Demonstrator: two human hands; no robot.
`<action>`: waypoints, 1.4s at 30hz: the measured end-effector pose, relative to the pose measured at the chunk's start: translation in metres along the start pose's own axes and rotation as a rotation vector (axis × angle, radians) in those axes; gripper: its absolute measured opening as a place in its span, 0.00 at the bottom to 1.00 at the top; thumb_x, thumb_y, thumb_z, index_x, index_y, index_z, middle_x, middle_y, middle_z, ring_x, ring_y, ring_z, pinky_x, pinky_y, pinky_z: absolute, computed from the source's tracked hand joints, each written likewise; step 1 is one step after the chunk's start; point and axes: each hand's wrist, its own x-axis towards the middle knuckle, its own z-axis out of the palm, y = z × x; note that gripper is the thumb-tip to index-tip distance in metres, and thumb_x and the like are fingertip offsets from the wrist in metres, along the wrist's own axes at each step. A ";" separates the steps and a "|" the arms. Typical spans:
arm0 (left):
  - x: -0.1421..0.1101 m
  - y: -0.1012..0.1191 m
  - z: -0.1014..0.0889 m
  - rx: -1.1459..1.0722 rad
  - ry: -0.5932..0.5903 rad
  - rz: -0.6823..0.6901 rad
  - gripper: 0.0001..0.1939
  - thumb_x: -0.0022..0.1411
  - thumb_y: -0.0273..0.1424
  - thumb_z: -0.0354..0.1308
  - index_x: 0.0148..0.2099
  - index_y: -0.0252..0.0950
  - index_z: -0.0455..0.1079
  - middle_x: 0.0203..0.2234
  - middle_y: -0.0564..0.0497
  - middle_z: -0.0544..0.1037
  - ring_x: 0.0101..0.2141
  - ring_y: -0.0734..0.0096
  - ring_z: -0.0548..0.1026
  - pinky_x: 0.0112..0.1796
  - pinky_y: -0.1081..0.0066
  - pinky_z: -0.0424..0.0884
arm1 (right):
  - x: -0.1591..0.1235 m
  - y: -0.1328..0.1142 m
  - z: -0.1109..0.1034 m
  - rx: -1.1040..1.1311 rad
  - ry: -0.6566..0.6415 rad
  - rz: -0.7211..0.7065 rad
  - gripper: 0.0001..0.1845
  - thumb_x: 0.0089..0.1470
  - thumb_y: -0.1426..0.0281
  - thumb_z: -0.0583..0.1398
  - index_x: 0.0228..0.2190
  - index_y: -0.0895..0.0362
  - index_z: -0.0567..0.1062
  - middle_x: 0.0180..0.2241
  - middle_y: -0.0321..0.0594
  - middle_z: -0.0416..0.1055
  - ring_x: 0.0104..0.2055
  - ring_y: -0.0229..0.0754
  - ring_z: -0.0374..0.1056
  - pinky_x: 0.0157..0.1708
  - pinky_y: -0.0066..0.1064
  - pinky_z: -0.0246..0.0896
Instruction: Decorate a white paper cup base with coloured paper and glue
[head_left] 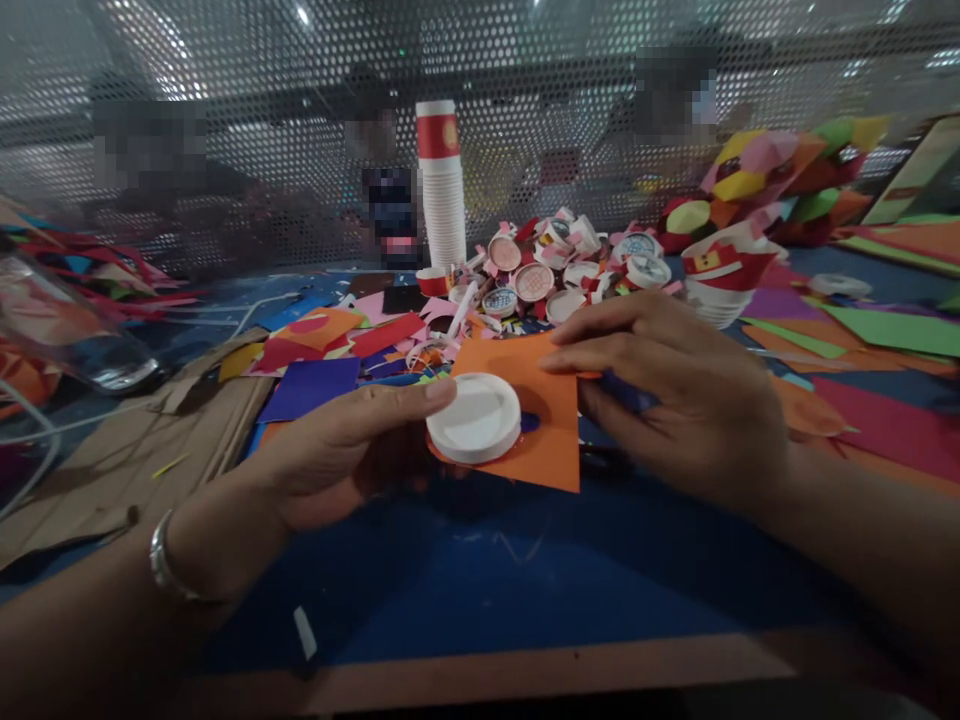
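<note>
My left hand grips a shallow white cup bottom with a raised rim, its thumb on the edge. The cup bottom lies against a square sheet of orange paper, which is held above the table. My right hand pinches the sheet's right edge between thumb and fingers. A small dark blue patch shows on the sheet beside the cup bottom; I cannot tell what it is. Below the right hand is a dark object, mostly hidden and too dim to name.
A tall stack of paper cups stands behind a heap of cut cup bottoms. Cardboard and a clear bottle lie left. Coloured paper and cut cups are right. People sit beyond a perforated screen.
</note>
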 end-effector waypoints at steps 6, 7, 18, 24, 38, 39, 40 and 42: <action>-0.002 0.003 0.006 0.062 -0.134 -0.060 0.09 0.49 0.31 0.75 0.34 0.33 0.83 0.24 0.45 0.81 0.22 0.73 0.77 0.21 0.82 0.71 | 0.001 -0.005 -0.002 0.073 0.003 0.013 0.15 0.64 0.80 0.56 0.48 0.55 0.75 0.52 0.48 0.74 0.57 0.47 0.70 0.55 0.44 0.68; -0.002 0.003 0.006 0.054 -0.131 -0.065 0.09 0.50 0.28 0.74 0.35 0.33 0.83 0.25 0.46 0.81 0.23 0.73 0.77 0.22 0.82 0.72 | 0.001 -0.005 -0.003 0.063 -0.004 0.054 0.15 0.64 0.79 0.56 0.50 0.55 0.74 0.55 0.49 0.72 0.58 0.48 0.69 0.54 0.44 0.68; 0.008 -0.005 0.002 -0.092 0.114 0.045 0.10 0.56 0.20 0.70 0.42 0.32 0.81 0.34 0.45 0.85 0.31 0.68 0.83 0.32 0.76 0.81 | -0.002 0.013 0.002 0.063 -0.635 0.160 0.06 0.62 0.67 0.61 0.37 0.57 0.78 0.38 0.44 0.74 0.39 0.47 0.73 0.36 0.37 0.68; 0.006 -0.006 0.008 -0.150 0.173 0.061 0.05 0.57 0.20 0.69 0.38 0.31 0.82 0.33 0.45 0.84 0.31 0.68 0.82 0.30 0.75 0.81 | -0.001 0.007 -0.003 0.057 -0.726 0.151 0.08 0.59 0.69 0.65 0.41 0.56 0.78 0.40 0.44 0.75 0.38 0.47 0.75 0.34 0.35 0.69; 0.005 -0.011 0.010 -0.285 0.354 0.064 0.08 0.63 0.33 0.68 0.41 0.33 0.81 0.35 0.50 0.81 0.29 0.77 0.74 0.22 0.80 0.67 | 0.003 0.001 -0.003 0.084 -0.694 0.132 0.06 0.48 0.79 0.60 0.26 0.57 0.70 0.30 0.39 0.70 0.28 0.38 0.65 0.28 0.30 0.60; 0.005 -0.010 0.009 -0.308 0.348 0.067 0.07 0.62 0.32 0.69 0.41 0.33 0.81 0.36 0.50 0.81 0.30 0.76 0.75 0.23 0.79 0.69 | 0.005 0.002 -0.004 0.098 -0.699 0.170 0.06 0.47 0.79 0.60 0.26 0.56 0.69 0.29 0.37 0.69 0.27 0.38 0.64 0.28 0.29 0.58; 0.005 -0.009 0.009 -0.330 0.342 0.070 0.06 0.62 0.31 0.69 0.40 0.33 0.81 0.37 0.49 0.82 0.31 0.75 0.76 0.25 0.78 0.72 | 0.006 0.002 -0.004 0.116 -0.702 0.215 0.06 0.46 0.79 0.60 0.26 0.56 0.69 0.28 0.36 0.69 0.27 0.37 0.64 0.27 0.29 0.57; 0.005 -0.008 0.008 -0.368 0.337 0.077 0.03 0.63 0.27 0.67 0.39 0.33 0.81 0.39 0.47 0.83 0.33 0.72 0.78 0.30 0.76 0.76 | 0.009 0.004 -0.005 0.175 -0.701 0.320 0.06 0.46 0.78 0.59 0.27 0.55 0.68 0.27 0.34 0.68 0.26 0.37 0.62 0.27 0.29 0.56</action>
